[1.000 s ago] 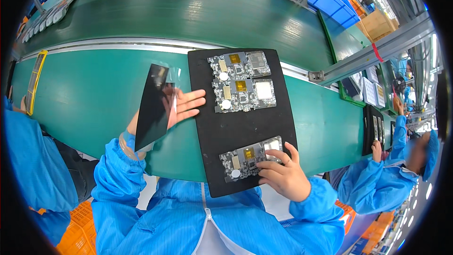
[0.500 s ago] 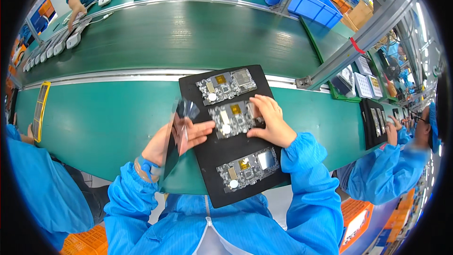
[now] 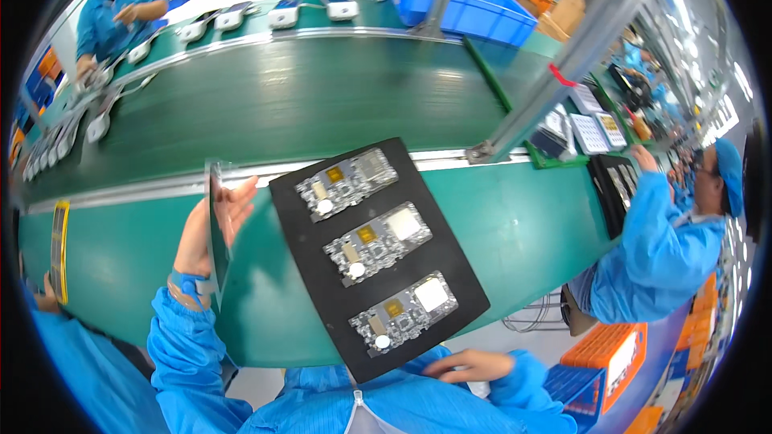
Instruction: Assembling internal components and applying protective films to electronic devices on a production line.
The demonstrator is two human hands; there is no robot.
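— Left hand (image 3: 211, 221), status?
— Raised over the green tabletop (image 3: 515, 225), fingers spread and curled against a thin dark sheet (image 3: 215, 229) held nearly edge-on to the camera. Grasping it, thumb side hidden behind the sheet.

— Right hand (image 3: 469, 366)?
— Low at the near edge, fingers lying flat along the bottom corner of the black tray (image 3: 450, 273). Whether it pinches the rim or only rests on it, cannot tell.

— Tray, location and contents?
— Lies slantwise on the tabletop, its far corner near the metal rail of the conveyor belt (image 3: 281, 104), its near corner overhanging toward the body. Three circuit boards sit in a row: top board (image 3: 346, 183), middle board (image 3: 378, 241), bottom board (image 3: 404, 312). Each shows a silver shield can, a small gold square and a white round part.

— Handling estimate, tray?
— Likely light and fairly stiff, flat, with smooth faces. Boards appear to sit loose in shallow seats, so it should be kept level; take it by the bare black margins at the long edges, both hands, clear of the boards.

— Boards?
— Judged light, rigid, fragile; hold by the edges only, not the components.

— Sheet?
— Thin, probably flexible and slick; grip by the edge.

— Surroundings?
— A co-worker's sleeve (image 3: 659, 249) reaches to another dark tray (image 3: 611, 185) on the right.
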